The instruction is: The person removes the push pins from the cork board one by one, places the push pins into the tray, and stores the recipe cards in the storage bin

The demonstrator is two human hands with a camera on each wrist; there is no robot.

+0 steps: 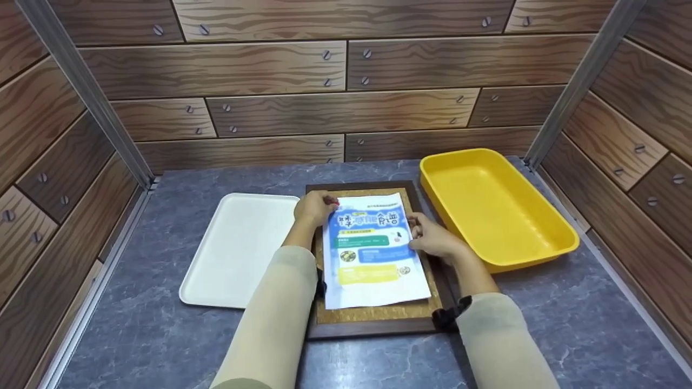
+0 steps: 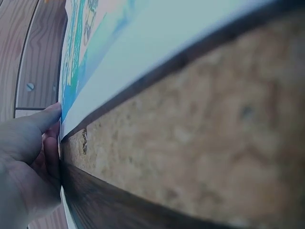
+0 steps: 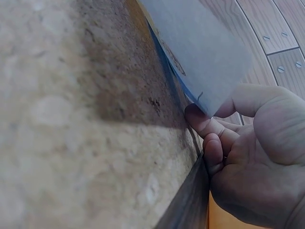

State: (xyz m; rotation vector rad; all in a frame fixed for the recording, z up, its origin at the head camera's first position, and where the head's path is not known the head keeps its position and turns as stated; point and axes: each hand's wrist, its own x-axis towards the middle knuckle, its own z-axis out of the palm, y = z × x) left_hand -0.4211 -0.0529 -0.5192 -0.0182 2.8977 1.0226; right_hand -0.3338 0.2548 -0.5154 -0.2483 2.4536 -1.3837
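- Printed sheet (image 1: 373, 254): thin white paper with blue, green and yellow panels, over the corkboard in the middle of the mottled grey worktop (image 1: 146, 270).
- White tray (image 1: 238, 248): to the left, shallow and smooth, a rectangle with rounded corners.
- Left hand (image 1: 313, 209): fingers curled, thumb touching the sheet near its upper left corner; a red spot shows at the tips, too small to name, and I can't tell whether they pinch anything.
- Corkboard (image 1: 373, 314): under the sheet, speckled and grainy, set in a dark wood-grain frame (image 1: 373, 328).
- Right hand (image 1: 437, 237): fingers bent, the sheet's right edge pinched between thumb and finger; that edge stands off the cork.
- Yellow bin (image 1: 489, 200): furthest right, deep-sided and glossy, rounded corners, just beside the frame.
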